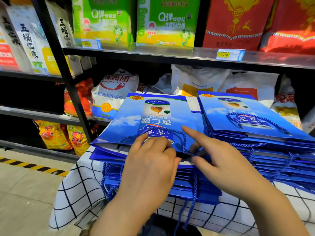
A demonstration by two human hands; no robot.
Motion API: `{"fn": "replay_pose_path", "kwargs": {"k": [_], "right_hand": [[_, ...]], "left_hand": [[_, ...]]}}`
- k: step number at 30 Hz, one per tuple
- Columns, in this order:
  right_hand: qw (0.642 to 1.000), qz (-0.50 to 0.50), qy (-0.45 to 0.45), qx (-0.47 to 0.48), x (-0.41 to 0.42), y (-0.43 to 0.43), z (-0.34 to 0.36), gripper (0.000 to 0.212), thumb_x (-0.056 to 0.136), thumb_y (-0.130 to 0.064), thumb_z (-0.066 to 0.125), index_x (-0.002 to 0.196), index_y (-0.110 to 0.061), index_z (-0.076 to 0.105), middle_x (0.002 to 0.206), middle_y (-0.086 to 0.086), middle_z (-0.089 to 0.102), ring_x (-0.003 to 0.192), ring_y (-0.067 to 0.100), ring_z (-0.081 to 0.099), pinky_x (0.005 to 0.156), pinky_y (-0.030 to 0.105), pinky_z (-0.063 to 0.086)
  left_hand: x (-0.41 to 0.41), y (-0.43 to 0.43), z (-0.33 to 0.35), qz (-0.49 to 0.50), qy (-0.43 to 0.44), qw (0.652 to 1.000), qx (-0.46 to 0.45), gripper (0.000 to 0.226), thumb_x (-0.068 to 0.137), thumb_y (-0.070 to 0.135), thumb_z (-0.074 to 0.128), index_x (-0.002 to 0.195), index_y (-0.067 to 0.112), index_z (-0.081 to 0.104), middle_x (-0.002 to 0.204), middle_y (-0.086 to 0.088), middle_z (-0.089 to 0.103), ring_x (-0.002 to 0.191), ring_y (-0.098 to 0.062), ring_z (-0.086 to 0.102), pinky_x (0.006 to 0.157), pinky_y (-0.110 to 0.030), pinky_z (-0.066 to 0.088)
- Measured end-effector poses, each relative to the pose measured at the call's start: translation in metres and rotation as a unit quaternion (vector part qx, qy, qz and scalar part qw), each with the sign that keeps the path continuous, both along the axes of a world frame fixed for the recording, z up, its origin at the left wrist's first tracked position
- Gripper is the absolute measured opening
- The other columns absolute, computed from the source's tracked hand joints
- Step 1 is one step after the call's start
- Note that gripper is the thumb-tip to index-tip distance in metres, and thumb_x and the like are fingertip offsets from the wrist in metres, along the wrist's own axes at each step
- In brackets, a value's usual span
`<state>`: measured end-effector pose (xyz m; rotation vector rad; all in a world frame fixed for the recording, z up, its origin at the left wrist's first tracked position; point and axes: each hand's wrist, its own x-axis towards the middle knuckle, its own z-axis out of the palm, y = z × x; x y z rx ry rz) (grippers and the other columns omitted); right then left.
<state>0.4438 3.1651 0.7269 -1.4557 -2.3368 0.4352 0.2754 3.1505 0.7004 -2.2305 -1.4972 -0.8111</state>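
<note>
Opening of the top bag (153,116) seems in hand; it lies flat on the left stack (187,188) on the surface (76,193). The left hand (150,159) grips its near rim and the right hand (221,159) pinches alongside, forefinger straight. Next, the rim likely needs spreading.

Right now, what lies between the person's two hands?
Head view: the blue twisted cord handle of the glossy blue paper bag, between left hand and right hand.

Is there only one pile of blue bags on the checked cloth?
No, two piles lie side by side on it: the left pile and the right pile.
</note>
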Motion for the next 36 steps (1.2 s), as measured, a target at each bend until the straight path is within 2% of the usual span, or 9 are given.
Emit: {"fn": "replay_pose_path", "kwargs": {"k": [4, 7, 10, 12, 19, 23, 28, 33, 36], "right_hand": [[0.999, 0.029, -0.001, -0.038, 0.003, 0.007, 0.002, 0.040, 0.086, -0.045, 0.031, 0.119, -0.043, 0.052, 0.098, -0.020, 0.051, 0.104, 0.000, 0.045, 0.092, 0.028, 0.040], [0.996, 0.044, -0.073, -0.014, -0.001, 0.011, 0.003, 0.020, 0.094, -0.039, 0.039, 0.106, -0.037, 0.055, 0.096, -0.016, 0.049, 0.101, 0.007, 0.045, 0.089, 0.028, 0.039], [0.996, 0.037, -0.085, -0.007, -0.006, 0.012, 0.006, 0.007, 0.092, -0.036, 0.046, 0.088, -0.032, 0.050, 0.091, -0.014, 0.050, 0.095, 0.010, 0.046, 0.084, 0.029, 0.040], [0.998, -0.004, -0.056, 0.007, -0.009, 0.012, 0.007, 0.011, 0.092, -0.036, 0.045, 0.082, -0.031, 0.045, 0.088, -0.014, 0.050, 0.089, 0.012, 0.049, 0.077, 0.031, 0.041], [0.991, -0.095, -0.056, 0.082, -0.012, 0.012, 0.012, 0.013, 0.094, -0.041, 0.040, 0.086, -0.031, 0.042, 0.092, -0.013, 0.048, 0.084, 0.015, 0.048, 0.064, 0.030, 0.033], [0.993, -0.085, -0.038, 0.076, -0.008, 0.010, 0.011, 0.012, 0.093, -0.040, 0.042, 0.085, -0.032, 0.044, 0.090, -0.014, 0.050, 0.081, 0.012, 0.047, 0.066, 0.031, 0.037], [0.998, -0.031, -0.021, 0.043, -0.008, 0.011, 0.012, 0.011, 0.092, -0.037, 0.045, 0.082, -0.031, 0.044, 0.079, -0.014, 0.050, 0.079, 0.015, 0.051, 0.070, 0.034, 0.043], [0.998, -0.039, 0.011, 0.048, -0.007, 0.009, 0.009, 0.011, 0.091, -0.038, 0.045, 0.082, -0.032, 0.044, 0.078, -0.011, 0.060, 0.074, 0.016, 0.053, 0.068, 0.036, 0.045], [0.997, -0.045, 0.051, 0.035, -0.004, 0.006, 0.003, 0.015, 0.088, -0.039, 0.045, 0.075, -0.031, 0.044, 0.072, -0.011, 0.057, 0.068, 0.010, 0.051, 0.065, 0.035, 0.044]], "left_hand": [[-0.003, -0.005, -0.001, -0.036, -0.074, 0.997, 0.000, 0.027, 0.077, 0.040, 0.051, 0.063, 0.020, 0.060, 0.068, 0.008, 0.064, 0.063, -0.016, 0.062, 0.079, -0.025, 0.037], [-0.003, -0.008, 0.001, -0.008, -0.097, 0.995, -0.028, 0.033, 0.075, 0.054, 0.048, 0.074, 0.022, 0.058, 0.066, 0.011, 0.063, 0.061, -0.012, 0.059, 0.067, -0.024, 0.033], [-0.005, -0.009, -0.006, 0.000, -0.049, 0.998, -0.046, 0.048, 0.074, 0.063, 0.041, 0.087, 0.023, 0.065, 0.080, 0.011, 0.069, 0.075, -0.011, 0.065, 0.073, -0.026, 0.033], [-0.008, -0.009, -0.009, -0.015, -0.032, 0.998, -0.051, 0.052, 0.075, 0.065, 0.040, 0.087, 0.022, 0.067, 0.086, 0.008, 0.071, 0.085, -0.015, 0.068, 0.077, -0.026, 0.033], [-0.005, -0.008, -0.011, -0.004, -0.025, 0.999, -0.028, 0.038, 0.069, 0.056, 0.051, 0.085, 0.027, 0.066, 0.078, 0.012, 0.069, 0.071, -0.010, 0.066, 0.074, -0.027, 0.033], [-0.007, -0.008, -0.011, -0.004, -0.031, 0.999, -0.036, 0.041, 0.075, 0.056, 0.040, 0.086, 0.028, 0.068, 0.081, 0.013, 0.070, 0.075, -0.009, 0.067, 0.074, -0.026, 0.034], [-0.003, -0.006, 0.000, 0.023, -0.027, 0.999, -0.034, 0.039, 0.077, 0.057, 0.036, 0.071, 0.030, 0.064, 0.063, 0.015, 0.063, 0.060, -0.009, 0.060, 0.057, -0.021, 0.042], [0.009, -0.008, 0.001, 0.034, -0.079, 0.996, -0.022, 0.037, 0.067, 0.062, 0.043, 0.069, 0.028, 0.056, 0.059, 0.013, 0.058, 0.057, -0.011, 0.055, 0.066, -0.025, 0.030], [0.014, -0.007, 0.000, 0.033, -0.054, 0.997, -0.047, 0.038, 0.065, 0.064, 0.043, 0.069, 0.029, 0.057, 0.060, 0.013, 0.058, 0.058, -0.011, 0.057, 0.065, -0.024, 0.035]]}}
